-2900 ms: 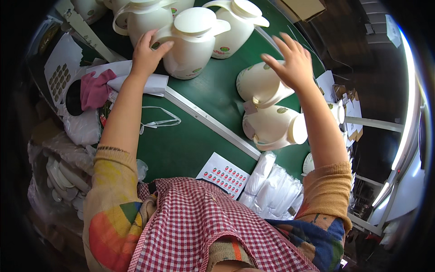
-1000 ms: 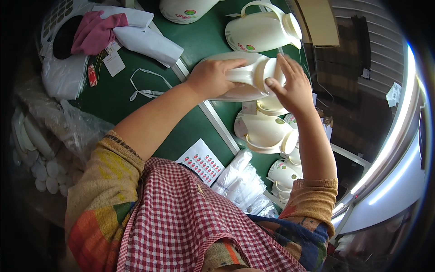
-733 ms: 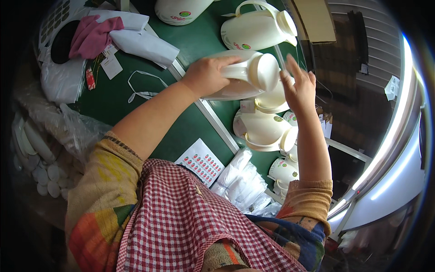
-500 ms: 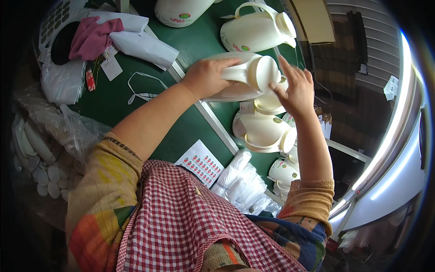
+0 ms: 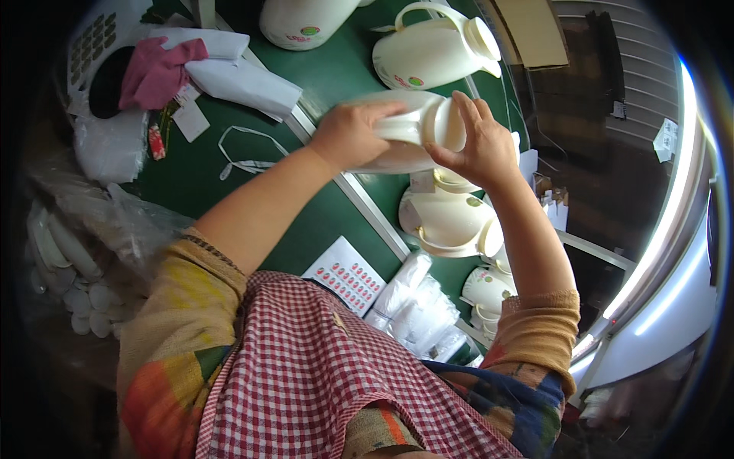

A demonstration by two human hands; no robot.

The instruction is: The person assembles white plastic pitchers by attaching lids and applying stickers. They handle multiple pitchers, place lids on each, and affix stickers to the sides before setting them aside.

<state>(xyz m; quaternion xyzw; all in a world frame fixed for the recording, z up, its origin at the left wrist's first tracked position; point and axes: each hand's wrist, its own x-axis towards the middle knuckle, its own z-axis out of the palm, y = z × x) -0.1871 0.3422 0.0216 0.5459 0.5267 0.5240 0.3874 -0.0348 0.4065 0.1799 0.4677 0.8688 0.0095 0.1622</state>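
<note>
A cream vacuum jug (image 5: 401, 159) lies tilted on its side in front of me, its top toward the right. My left hand (image 5: 350, 136) is closed around its handle, with the thumb along the upper side. On the jug's round lid (image 5: 445, 127), my right hand (image 5: 483, 144) grips the rim, fingers on the far side and thumb on the near side. Just beyond stands another cream jug (image 5: 419, 57) with a small printed mark. A further jug (image 5: 447, 220) is nearer me, partly behind my right forearm.
The bench has a green top (image 5: 302, 218) crossed by a metal strip (image 5: 375, 216). A sticker sheet (image 5: 344, 275) and clear plastic bags (image 5: 417, 310) lie near my apron. A pink cloth (image 5: 160, 73), white paper (image 5: 245, 80) and a white strap (image 5: 248, 164) are at left.
My right hand has moved slightly left and closed over the jug's lid, where its fingers were spread beside it. My left hand keeps its grip on the handle.
</note>
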